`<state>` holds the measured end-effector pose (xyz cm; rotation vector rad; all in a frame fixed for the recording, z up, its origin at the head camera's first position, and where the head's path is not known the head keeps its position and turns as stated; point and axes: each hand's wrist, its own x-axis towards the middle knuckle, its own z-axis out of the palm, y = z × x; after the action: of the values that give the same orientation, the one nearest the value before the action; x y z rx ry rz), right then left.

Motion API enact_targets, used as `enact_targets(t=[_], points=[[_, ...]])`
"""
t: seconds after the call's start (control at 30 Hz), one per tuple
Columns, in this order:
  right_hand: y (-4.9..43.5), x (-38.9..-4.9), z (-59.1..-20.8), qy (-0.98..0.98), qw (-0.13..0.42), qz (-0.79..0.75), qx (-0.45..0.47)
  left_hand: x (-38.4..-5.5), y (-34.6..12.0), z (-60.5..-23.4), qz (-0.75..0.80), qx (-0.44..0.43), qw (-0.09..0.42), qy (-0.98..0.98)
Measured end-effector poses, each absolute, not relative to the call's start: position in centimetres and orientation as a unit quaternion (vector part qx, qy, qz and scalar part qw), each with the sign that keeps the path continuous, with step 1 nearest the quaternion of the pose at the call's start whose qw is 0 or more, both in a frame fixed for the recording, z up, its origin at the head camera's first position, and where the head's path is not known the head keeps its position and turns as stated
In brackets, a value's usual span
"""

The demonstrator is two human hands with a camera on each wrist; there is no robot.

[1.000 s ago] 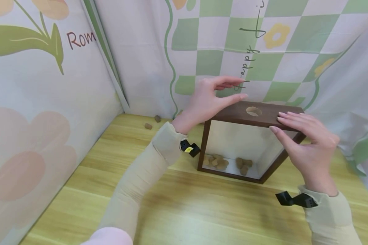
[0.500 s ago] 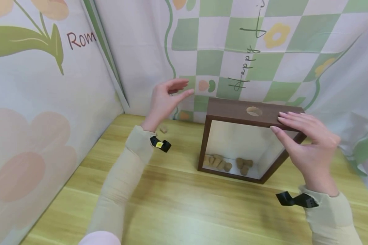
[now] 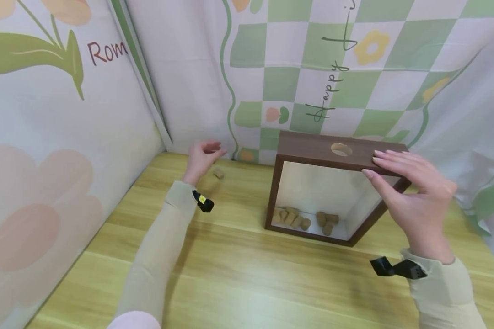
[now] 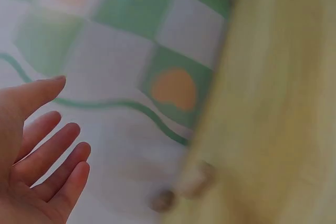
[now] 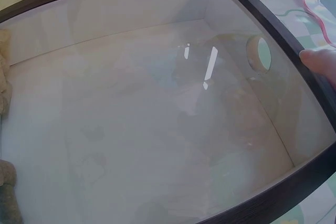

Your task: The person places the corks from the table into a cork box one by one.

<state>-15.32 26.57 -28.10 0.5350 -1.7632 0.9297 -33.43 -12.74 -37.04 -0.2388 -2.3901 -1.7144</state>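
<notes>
My left hand is at the back left, just above the table, beside a small cork. In the left wrist view its fingers are spread and relaxed, holding nothing; two blurred corks lie ahead of them. A dark brown shadow box with a clear front stands upright, a round hole in its top. My right hand rests on the box's right end, fingers straight along the top and thumb on the front upper edge. Inside, several corks lie at the bottom in two groups.
The wooden table runs up to a patterned curtain behind the box. On the left stands a white wall covering with printed flowers. A pink-edged ribbon shows at the top right in the right wrist view.
My left hand has moved left and down from above the box's top to near the corks at the back left. The right hand and the box have stayed in place.
</notes>
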Motion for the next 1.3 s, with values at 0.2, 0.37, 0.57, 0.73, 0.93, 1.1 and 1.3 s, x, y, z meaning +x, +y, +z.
enact_targets(t=[0.2,0.37,0.57,0.73,0.93,1.1,1.3], points=[[26.5,-15.5,-28.1,-0.731,0.513,0.388,0.227,-34.0,-13.5,-41.4,-0.575,-0.016,0.08,-0.814],[26.5,-15.5,-28.1,-0.731,0.514,0.389,0.225,-34.2,-13.7,-43.6,-0.568,0.007,0.082,-0.819],[26.5,-15.6,-28.1,-0.728,0.518,0.388,0.225,-34.4,-13.8,-45.0,-0.551,0.032,0.083,-0.83],[26.6,-15.6,-28.1,-0.728,0.519,0.387,0.224,-34.6,-13.5,-45.1,-0.544,0.032,0.079,-0.835],[26.6,-15.5,-28.2,-0.734,0.515,0.382,0.223,-34.7,-13.4,-45.5,-0.523,0.024,0.085,-0.848],[26.6,-15.5,-28.2,-0.732,0.517,0.383,0.223,-34.8,-13.6,-45.8,-0.518,0.012,0.087,-0.851],[26.7,-15.4,-28.2,-0.732,0.515,0.385,0.224,-34.6,-13.8,-45.8,-0.538,0.014,0.078,-0.839]])
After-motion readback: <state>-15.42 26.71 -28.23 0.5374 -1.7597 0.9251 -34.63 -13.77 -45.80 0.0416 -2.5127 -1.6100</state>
